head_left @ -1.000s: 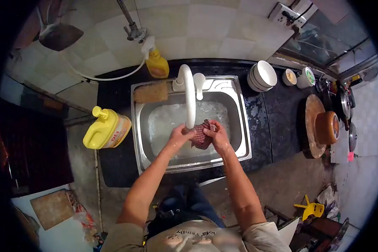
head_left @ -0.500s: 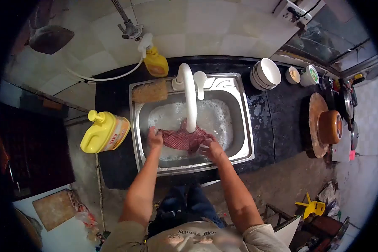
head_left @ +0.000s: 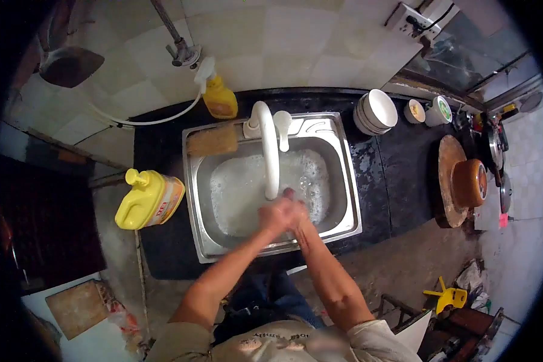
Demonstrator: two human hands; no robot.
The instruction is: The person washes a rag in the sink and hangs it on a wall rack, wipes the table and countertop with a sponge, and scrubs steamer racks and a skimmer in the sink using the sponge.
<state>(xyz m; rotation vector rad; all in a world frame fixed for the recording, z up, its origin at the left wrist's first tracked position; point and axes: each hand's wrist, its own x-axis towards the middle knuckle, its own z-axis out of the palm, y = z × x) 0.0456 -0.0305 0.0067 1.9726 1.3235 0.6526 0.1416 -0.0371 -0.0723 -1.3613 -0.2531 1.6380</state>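
Note:
Over the front part of the soapy sink (head_left: pixel 348 199), my left hand (head_left: pixel 274 217) and my right hand (head_left: pixel 298 216) are pressed together, both closed around a bunched red checked cloth (head_left: pixel 289 193). Only a small end of the cloth sticks out beyond the fingers; the rest is hidden in my grip. Just behind my hands curves the white faucet (head_left: pixel 271 151), its spout end close to my left hand. Cloudy water with foam fills the basin below.
A yellow detergent jug (head_left: pixel 151 199) stands left of the sink, and a yellow spray bottle (head_left: pixel 219 98) behind it. A brown sponge-like pad (head_left: pixel 213 140) lies on the sink's back-left ledge. Stacked bowls (head_left: pixel 380 110) and a round wooden board (head_left: pixel 450 181) are to the right.
My hands have come together at the middle of the sink. The cloth, spread between them before, is now bunched up inside both hands.

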